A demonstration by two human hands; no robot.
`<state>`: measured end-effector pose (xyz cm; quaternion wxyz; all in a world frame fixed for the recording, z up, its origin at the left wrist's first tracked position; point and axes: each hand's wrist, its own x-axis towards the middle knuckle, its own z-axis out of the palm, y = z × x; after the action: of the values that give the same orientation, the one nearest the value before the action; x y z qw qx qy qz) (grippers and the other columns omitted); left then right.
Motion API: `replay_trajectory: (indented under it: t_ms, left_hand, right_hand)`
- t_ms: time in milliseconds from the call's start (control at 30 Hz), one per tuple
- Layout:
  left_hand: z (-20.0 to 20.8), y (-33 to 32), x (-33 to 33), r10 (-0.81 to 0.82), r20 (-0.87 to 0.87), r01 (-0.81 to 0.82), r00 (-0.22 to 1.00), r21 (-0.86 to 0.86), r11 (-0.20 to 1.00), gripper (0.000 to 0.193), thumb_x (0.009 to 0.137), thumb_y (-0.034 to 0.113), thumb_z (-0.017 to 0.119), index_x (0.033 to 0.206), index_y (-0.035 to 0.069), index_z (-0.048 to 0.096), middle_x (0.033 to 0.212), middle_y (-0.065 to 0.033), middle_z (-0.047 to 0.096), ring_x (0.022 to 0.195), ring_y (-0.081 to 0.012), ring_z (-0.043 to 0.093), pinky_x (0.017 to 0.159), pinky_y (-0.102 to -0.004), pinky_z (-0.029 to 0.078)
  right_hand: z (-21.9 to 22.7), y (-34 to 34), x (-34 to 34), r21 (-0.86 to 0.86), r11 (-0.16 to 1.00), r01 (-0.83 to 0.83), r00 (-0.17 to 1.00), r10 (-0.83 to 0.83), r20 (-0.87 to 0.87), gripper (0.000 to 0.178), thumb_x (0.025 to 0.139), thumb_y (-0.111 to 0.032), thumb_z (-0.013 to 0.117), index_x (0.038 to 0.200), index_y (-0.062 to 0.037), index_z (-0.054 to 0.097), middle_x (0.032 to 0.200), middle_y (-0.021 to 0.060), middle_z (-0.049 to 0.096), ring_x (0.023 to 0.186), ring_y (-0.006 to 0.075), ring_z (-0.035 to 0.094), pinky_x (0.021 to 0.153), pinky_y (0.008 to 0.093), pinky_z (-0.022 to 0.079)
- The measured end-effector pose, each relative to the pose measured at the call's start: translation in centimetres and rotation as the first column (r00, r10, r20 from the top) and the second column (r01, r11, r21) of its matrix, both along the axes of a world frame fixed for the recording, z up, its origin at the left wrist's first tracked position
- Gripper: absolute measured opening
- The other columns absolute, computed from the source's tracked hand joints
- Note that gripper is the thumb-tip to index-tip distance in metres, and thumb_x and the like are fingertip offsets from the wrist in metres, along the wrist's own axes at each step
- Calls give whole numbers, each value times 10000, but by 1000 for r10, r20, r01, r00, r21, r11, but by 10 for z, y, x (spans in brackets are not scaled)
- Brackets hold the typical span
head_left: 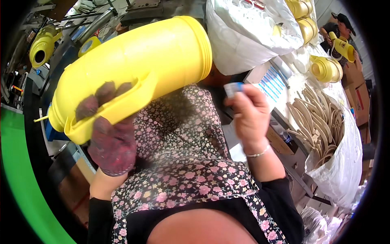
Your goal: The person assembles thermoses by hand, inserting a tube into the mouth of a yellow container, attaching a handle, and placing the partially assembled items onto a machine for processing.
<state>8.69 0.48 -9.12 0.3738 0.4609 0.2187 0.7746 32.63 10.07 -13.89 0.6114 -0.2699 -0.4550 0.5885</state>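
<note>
The scene is bright, with even daylight and soft shadows. The yellow container (pixel 134 69) is close to the lens and slightly blurred. Above it, the white bag (pixel 243 36) shows glare. Toward the rim, straight edges bend and the corners are black.

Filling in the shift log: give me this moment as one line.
left hand: gloved, grip through handle of large yellow plastic jug | right hand: pinching small blue-white tag | nearby: white sack of beige strips

Cluttered workshop: white sacks (pixel 248 32), cardboard boxes (pixel 359 97), green floor edge (pixel 20 175).
</note>
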Motion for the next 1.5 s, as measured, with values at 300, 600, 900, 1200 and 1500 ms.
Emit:
replay_trajectory:
  t_ms: [300,600,900,1200,1500]
  left_hand:
    - [20,-11,14,192,-275,-169,942,106,980,374,915,258,594,1235,84,510,1175,-142,585,1065,-289,581,945,-450,475]
    - [30,-36,-13,198,-384,-176,902,93,980,357,882,234,637,1177,64,531,1095,-132,612,980,-267,607,900,-421,493]
    - [61,-69,-98,396,-330,-473,857,-196,859,342,848,210,679,1118,43,553,1016,-122,638,894,-246,632,855,-393,510]
    - [63,-128,-162,295,-669,-658,682,-384,647,419,601,138,839,945,33,623,834,-22,607,710,-121,583,625,-258,478]
    - [14,-147,-207,-198,-452,-199,870,-689,697,504,509,139,864,944,6,647,844,-80,664,743,-174,643,661,-284,520]
  right_hand:
    - [36,2,-81,-323,838,-439,873,314,-372,199,887,-140,662,1026,-8,611,874,51,656,718,120,612,681,259,513]
    - [30,4,-103,-303,873,-382,907,290,-307,225,869,-194,694,963,-16,594,825,44,653,683,121,604,659,247,500]
    - [-46,55,-72,-240,967,-89,861,195,470,181,840,-147,691,925,-5,619,785,21,622,727,106,569,677,244,471]
    - [75,-1,-148,874,216,-435,872,-140,469,550,816,-430,671,1219,-69,574,1330,202,483,1199,374,488,997,472,388]
    - [65,-55,-179,801,25,-599,786,211,581,303,755,-364,703,879,-96,635,932,71,592,902,265,592,855,422,471]
